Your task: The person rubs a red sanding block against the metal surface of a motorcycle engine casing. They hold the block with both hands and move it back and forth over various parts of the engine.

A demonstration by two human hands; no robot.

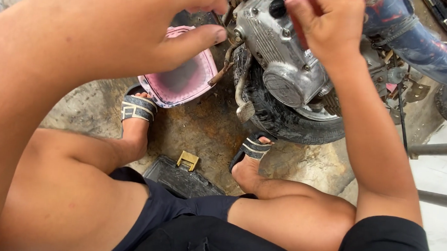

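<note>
I squat over a motorbike engine. Its silver engine cover point(283, 57) sits on a black tyre point(285, 118). My right hand point(326, 21) is closed in a fist at the top of the cover, next to a black round cap point(277, 7); what it grips is hidden. My left hand point(198, 22) reaches toward the left end of the engine, thumb and fingers apart, near a rusty lever point(225, 64). Nothing shows between its fingers.
A pink basin point(206, 71) with dark liquid stands on the stained concrete floor point(198, 129) left of the tyre. A black tray point(177, 179) with a small brass piece point(187, 160) lies between my sandalled feet. Blue frame tubes point(421, 44) and metal bars point(436, 149) lie right.
</note>
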